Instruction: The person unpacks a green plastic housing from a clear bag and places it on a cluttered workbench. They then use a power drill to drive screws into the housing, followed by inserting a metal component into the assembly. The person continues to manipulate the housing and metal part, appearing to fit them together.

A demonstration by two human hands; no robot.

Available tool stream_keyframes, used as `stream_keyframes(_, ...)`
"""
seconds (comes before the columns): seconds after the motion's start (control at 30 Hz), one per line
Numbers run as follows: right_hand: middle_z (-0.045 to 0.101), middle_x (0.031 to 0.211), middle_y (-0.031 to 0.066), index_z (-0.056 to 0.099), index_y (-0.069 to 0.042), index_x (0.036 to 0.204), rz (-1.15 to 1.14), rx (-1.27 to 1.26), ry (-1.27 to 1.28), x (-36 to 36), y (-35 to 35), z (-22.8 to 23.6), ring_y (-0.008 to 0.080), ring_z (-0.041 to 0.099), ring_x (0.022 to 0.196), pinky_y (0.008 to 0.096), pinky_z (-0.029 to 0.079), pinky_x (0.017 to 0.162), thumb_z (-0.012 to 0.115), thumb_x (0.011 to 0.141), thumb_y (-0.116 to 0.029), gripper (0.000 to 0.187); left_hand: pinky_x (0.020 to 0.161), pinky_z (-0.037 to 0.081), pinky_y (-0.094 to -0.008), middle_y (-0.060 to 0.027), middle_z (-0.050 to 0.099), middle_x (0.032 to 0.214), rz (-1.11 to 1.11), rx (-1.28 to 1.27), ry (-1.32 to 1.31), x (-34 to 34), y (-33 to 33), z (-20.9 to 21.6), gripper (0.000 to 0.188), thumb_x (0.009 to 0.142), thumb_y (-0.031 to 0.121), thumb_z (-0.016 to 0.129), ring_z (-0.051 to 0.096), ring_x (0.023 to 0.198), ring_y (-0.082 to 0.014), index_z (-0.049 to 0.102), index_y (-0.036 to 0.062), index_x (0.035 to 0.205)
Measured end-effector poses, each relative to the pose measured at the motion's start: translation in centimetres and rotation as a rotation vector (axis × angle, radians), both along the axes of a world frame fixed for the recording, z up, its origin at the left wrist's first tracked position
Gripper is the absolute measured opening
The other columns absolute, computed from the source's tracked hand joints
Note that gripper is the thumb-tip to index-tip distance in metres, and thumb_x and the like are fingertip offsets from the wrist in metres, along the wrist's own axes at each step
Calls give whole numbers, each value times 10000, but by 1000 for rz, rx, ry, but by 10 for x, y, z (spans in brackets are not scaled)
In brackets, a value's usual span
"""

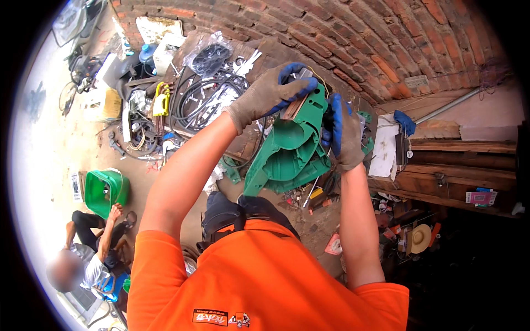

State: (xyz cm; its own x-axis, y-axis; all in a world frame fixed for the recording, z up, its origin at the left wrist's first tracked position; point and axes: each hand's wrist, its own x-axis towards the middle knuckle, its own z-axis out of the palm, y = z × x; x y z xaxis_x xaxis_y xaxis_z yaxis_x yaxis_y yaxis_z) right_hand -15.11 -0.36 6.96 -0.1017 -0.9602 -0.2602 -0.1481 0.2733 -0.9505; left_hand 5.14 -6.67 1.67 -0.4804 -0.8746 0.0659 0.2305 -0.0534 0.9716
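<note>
Both gloved hands hold a green casing (290, 151) up: the left hand (270, 91) clenched on its top edge, the right hand (343, 132) grasping its side.

Green plastic housing (292, 151); grey-and-blue gloves on left hand (270, 91), right hand (343, 131); orange shirt (265, 281); green bucket (106, 190).

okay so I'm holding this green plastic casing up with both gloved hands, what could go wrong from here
1. The green casing is held in the air only by the left hand and right hand, above a cluttered workbench; a slip could drop it.
2. The left hand pinches a small part at the casing's top; it may fall among the black cables and be hard to find.
</note>
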Motion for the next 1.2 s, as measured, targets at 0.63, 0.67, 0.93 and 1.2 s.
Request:
stream_keyframes(0.63, 700, 966, 31, 678, -70, 1192, 189, -118, 172, -31, 26, 13, 64, 599, 795, 233, 479, 679, 485, 1083, -450, 439, 1166, 397, -430, -235, 488, 1507, -95, -130, -122, -6, 9, 19, 712, 932, 166, 692, 499, 1370, -425, 369, 130, 1566)
stream_keyframes(0.67, 702, 987, 36, 669, -70, 1226, 192, -104, 164, -33, 27, 13, 69, 605, 822, 243, 489, 708, 490, 1086, -427, 423, 1172, 390, -426, -237, 483, 1512, -118, -73, -95, -6, 10, 18, 719, 937, 173, 693, 493, 1381, -417, 358, 133, 1571)
stream_keyframes(0.93, 643, 995, 62, 535, -99, 1379, 423, -583, 555, -52, 34, -6, 140, 578, 739, 311, 460, 667, 529, 1048, -279, 377, 1197, 357, -406, -227, 471, 1527, -221, -150, -81, -5, 22, 9, 731, 968, 207, 683, 493, 1394, -382, 306, 160, 1593)
stream_keyframes(1.2, 563, 667, 8, 628, -77, 1091, 154, -176, 185, -20, 62, 24, 70, 456, 487, 242, 314, 428, 527, 1018, -556, 495, 1162, 382, -394, -187, 540, 1467, 2, -796, -214, -22, 25, -21, 463, 1106, 250, 442, 533, 1335, -309, 419, 46, 1521)
